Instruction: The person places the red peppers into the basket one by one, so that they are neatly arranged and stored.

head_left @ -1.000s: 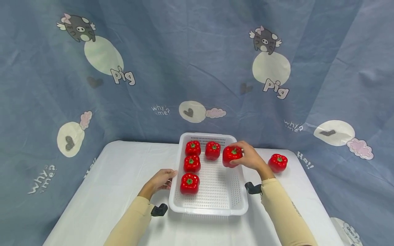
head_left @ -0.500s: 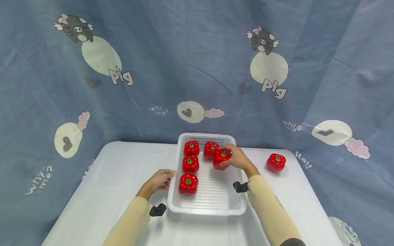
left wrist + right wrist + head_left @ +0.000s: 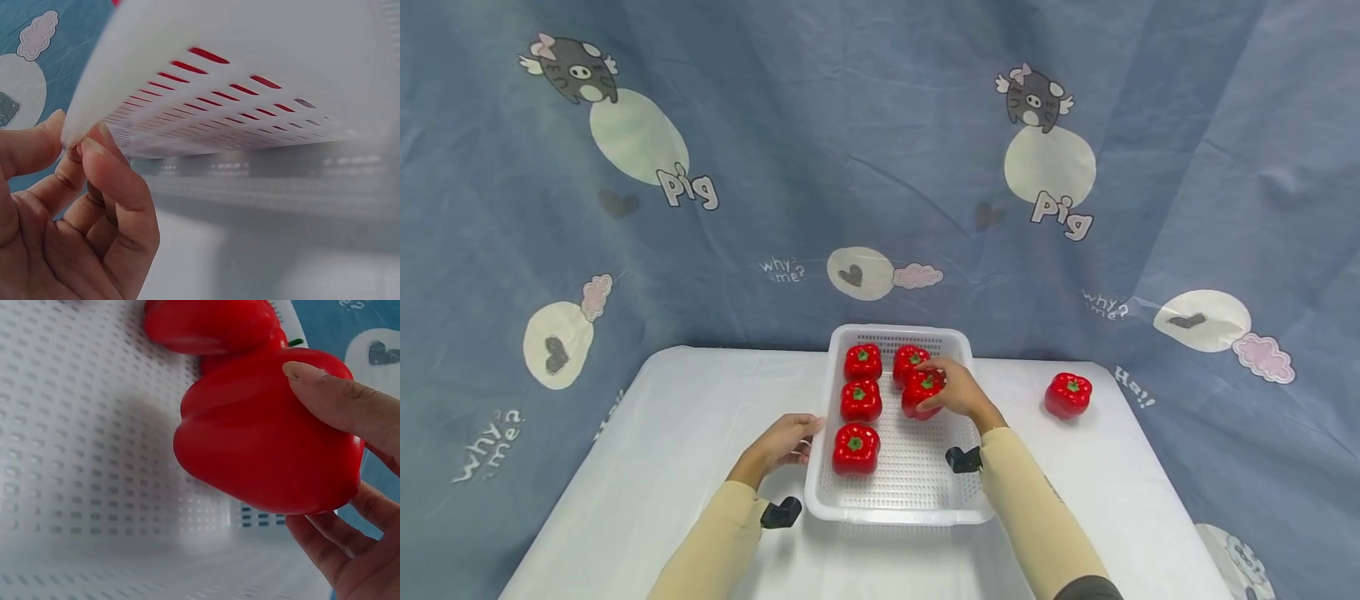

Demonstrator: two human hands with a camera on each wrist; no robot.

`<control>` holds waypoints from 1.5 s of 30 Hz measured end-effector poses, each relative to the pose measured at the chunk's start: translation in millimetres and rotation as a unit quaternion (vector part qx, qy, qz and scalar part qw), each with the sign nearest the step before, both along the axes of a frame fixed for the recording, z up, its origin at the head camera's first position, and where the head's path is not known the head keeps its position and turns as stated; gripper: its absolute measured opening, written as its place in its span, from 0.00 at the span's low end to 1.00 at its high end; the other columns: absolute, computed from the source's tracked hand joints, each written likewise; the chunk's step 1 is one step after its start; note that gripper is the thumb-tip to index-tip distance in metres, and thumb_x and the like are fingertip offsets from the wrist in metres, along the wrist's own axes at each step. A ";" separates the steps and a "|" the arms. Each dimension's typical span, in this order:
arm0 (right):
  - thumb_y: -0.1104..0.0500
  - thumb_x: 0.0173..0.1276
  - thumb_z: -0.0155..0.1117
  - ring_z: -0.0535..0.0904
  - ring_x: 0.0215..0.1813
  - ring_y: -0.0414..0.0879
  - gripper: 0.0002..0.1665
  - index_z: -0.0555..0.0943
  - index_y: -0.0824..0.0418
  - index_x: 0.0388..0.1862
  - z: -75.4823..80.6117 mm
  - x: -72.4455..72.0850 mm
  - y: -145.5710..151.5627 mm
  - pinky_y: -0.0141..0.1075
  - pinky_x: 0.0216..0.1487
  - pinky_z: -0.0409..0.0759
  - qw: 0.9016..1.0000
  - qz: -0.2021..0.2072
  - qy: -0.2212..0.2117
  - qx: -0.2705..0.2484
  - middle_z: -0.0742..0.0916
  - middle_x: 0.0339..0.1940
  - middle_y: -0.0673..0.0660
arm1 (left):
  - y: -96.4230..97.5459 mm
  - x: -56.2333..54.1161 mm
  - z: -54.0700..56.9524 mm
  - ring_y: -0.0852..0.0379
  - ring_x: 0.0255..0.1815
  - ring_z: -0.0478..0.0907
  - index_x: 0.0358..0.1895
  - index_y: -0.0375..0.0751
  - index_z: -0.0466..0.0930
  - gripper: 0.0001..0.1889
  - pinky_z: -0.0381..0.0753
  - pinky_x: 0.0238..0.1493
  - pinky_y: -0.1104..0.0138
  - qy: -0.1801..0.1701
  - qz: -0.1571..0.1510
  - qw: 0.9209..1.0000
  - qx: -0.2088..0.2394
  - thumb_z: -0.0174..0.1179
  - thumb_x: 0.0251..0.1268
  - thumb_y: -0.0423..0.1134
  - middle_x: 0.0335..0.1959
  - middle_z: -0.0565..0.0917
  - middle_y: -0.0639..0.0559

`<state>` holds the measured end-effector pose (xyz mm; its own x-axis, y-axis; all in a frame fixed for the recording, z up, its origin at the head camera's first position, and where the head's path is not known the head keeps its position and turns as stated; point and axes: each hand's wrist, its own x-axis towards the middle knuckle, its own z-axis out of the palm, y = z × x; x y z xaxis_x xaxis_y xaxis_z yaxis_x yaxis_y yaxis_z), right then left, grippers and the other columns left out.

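Note:
A white perforated basket (image 3: 917,518) stands on the table with several red bell peppers in it. Three peppers line its left side, the nearest being a large bell pepper (image 3: 855,450); another bell pepper (image 3: 908,360) sits at the back. My right hand (image 3: 958,392) grips a red bell pepper (image 3: 269,437) between thumb and fingers, inside the basket just in front of the back one. With thumb and fingertips my left hand (image 3: 81,206) pinches the basket's left rim (image 3: 94,81).
One more red bell pepper (image 3: 1068,395) lies on the white table (image 3: 715,417), right of the basket. Behind the table hangs a blue curtain (image 3: 745,167) with pig prints.
My right hand has carried its bell pepper leftward and slightly nearer, from the basket's right side toward its middle. The left hand keeps its hold on the rim.

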<state>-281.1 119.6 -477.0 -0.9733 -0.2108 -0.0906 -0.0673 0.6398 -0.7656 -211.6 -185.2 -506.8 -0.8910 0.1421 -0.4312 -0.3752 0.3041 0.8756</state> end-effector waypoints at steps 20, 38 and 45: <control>0.71 0.44 0.78 0.69 0.62 0.58 0.37 0.79 0.61 0.57 -20.1 3.0 -16.3 0.54 0.61 0.73 0.999 0.010 0.007 0.036 0.77 0.58 0.62 | 4.7 -0.1 1.0 0.56 0.26 0.73 0.49 0.32 0.78 0.14 0.78 0.26 0.69 0.003 -0.001 1.000 -0.015 0.52 0.72 0.40 0.30 0.79 0.46; 0.66 0.45 0.79 0.68 0.64 0.58 0.38 0.77 0.58 0.59 -11.6 2.3 -13.5 0.54 0.63 0.70 0.998 0.028 0.006 0.050 0.75 0.60 0.62 | 3.4 -4.1 3.2 0.57 0.27 0.73 0.49 0.32 0.77 0.15 0.79 0.28 0.69 0.002 0.003 1.000 -0.012 0.52 0.72 0.42 0.31 0.79 0.47; 0.66 0.45 0.78 0.68 0.64 0.62 0.40 0.75 0.62 0.60 -4.8 5.5 0.9 0.57 0.62 0.70 0.998 0.046 0.029 0.018 0.76 0.60 0.64 | 1.4 -2.2 -0.8 0.57 0.26 0.73 0.48 0.32 0.78 0.14 0.78 0.27 0.70 -0.001 0.007 1.000 -0.009 0.52 0.72 0.41 0.31 0.79 0.47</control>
